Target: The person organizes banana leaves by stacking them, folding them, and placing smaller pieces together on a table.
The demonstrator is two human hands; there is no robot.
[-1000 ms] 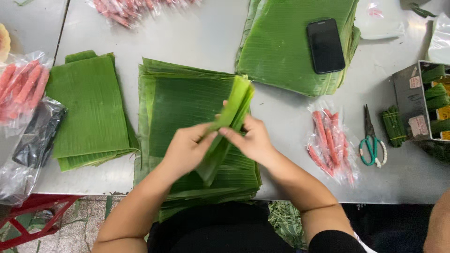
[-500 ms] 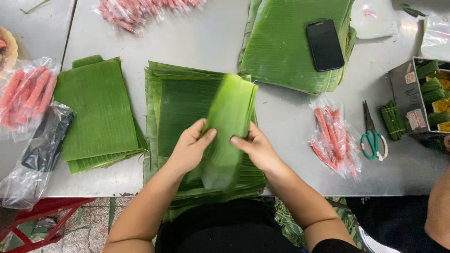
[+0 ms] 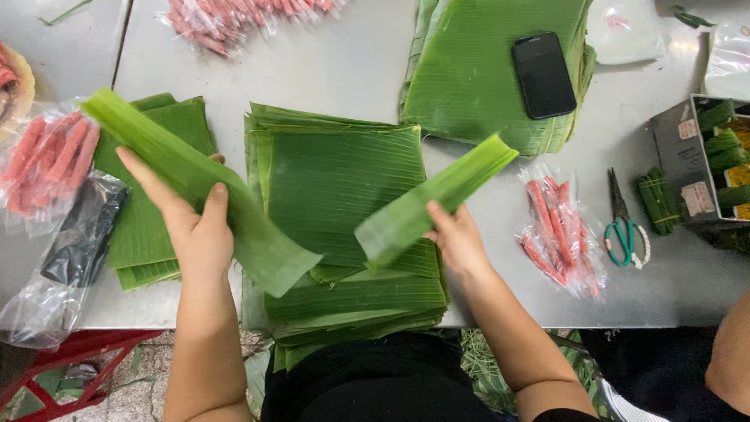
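A long leaf strip [image 3: 195,187] is held by the left hand [image 3: 191,227], its grip clamped on the middle; its long axis runs from far left to near right, above the small leaf pile [image 3: 148,242]. A second strip [image 3: 433,199] is pinched at its near edge by the right hand [image 3: 457,238], pointing far right over the central leaf stack [image 3: 344,180] on the desk [image 3: 328,62]. Half a second earlier, one leaf was held by both hands together; now the two strips are drawn apart.
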